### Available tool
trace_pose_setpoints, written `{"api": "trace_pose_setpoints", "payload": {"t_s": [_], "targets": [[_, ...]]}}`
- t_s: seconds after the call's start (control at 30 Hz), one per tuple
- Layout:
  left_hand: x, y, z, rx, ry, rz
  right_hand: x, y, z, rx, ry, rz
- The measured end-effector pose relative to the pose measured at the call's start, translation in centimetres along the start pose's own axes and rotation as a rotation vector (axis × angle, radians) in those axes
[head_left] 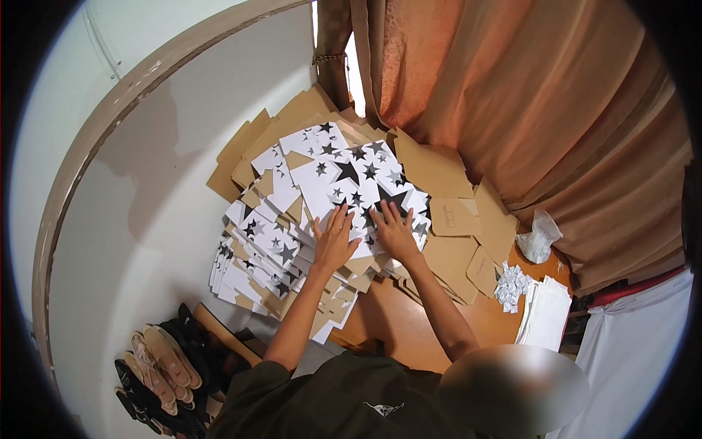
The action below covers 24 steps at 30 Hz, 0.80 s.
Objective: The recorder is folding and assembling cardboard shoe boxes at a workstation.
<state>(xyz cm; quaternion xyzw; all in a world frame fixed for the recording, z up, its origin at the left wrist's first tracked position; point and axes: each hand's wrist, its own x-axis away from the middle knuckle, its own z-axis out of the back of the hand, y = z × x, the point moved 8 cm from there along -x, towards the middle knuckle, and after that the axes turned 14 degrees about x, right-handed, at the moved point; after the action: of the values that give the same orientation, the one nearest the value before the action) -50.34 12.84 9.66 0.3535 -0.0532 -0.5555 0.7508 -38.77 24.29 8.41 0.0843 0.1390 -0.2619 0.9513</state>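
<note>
Orange surface [395, 329] by curtain [512, 95]: big heap of star-print cardboard sheets [292, 219] piled up. Left hand [335, 238] & right hand [395, 230] flat on top sheet [351, 179], fingers spread, gripping nothing. Looks mid-way; plain brown sheets [453, 219] remain alongside.

Flattened packaging cartons heaped on a desk, seen from above.

A white flattened carton [356, 186] printed with black and grey stars is laid on top of the heap, and both flat hands, the left hand [335, 240] and the right hand [395, 230], are pressed on it. More star-printed cartons [256, 252] are fanned out to the left. Plain brown cartons [457, 219] are spread beneath and to the right. A crumpled clear plastic bag [539, 235] is seen at the far right.
</note>
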Motion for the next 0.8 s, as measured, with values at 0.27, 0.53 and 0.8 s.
{"api": "trace_pose_setpoints", "payload": {"t_s": [0.27, 0.53, 0.8], "targets": [[0.4, -1.3, -1.5, -0.043, -0.033, -0.047, 0.8, -0.3, -1.3, 0.152, 0.043, 0.205], [4.1, -1.6, -2.1, -0.074, 0.015, -0.192, 2.8, -1.5, 0.5, 0.039, 0.02, 0.227], [6.0, 2.4, -0.2, -0.051, -0.033, -0.19, 6.3, -2.1, 0.5, 0.119, 0.143, 0.291]]}}
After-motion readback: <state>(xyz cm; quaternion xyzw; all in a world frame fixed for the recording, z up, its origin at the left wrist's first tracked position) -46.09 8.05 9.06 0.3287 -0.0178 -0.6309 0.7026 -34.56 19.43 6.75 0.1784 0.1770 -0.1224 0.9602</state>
